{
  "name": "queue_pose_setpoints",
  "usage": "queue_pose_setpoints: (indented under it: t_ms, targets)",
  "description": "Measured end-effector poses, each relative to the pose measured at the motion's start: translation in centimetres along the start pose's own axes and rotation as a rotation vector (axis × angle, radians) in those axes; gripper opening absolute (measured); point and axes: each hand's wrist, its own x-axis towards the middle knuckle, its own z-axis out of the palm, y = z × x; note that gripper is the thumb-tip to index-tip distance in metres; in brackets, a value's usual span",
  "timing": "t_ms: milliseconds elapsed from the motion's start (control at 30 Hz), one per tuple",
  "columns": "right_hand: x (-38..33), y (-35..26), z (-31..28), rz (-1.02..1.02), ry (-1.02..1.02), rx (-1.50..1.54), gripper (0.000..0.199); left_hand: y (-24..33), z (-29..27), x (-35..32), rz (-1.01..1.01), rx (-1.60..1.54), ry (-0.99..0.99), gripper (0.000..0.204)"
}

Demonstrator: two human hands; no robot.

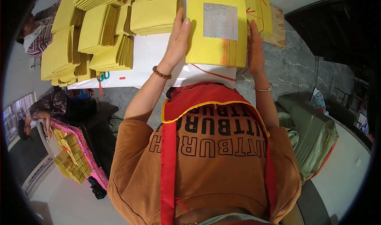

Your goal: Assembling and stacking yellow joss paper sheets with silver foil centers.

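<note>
In front of me, on a white-covered table, is a thick stack of yellow paper sheets [216, 50]. Its top sheet carries a silver foil square [220, 21] and orange-red streaks below it. My left hand [177, 42] is at the stack's left side, its fingers stretched out and pointing away from me. On the opposite side, my right hand [256, 48] stands upright along the right edge with straight fingers. The palms face each other across the stack. Whether both palms press on the paper, I cannot tell. A red cord [213, 72] lies near the stack's front edge.
Folded yellow paper bundles [97, 28] crowd the table's left and back. Teal-handled scissors [103, 76] lie at the front edge. More yellow paper tied with red string [265, 11] is at the back right. Another person [49, 106] works at a pink-covered table; green-wrapped bulk [313, 139] stands right.
</note>
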Motion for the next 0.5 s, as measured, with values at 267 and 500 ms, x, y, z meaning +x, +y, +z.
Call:
queue_pose_setpoints:
  t_ms: [267, 500]
  targets:
    - [-1.8, -2.3, -1.3, -0.21, -0.229, -0.733, 0.035, 2.4, -1.0, -3.3, 0.678, 0.8, -0.238, 0.042]
    - [-1.4, -1.3, -1.4, -0.221, -0.158, -0.651, 0.021, 3.4, -1.1, -2.7, 0.72, 0.882, -0.403, 0.035]
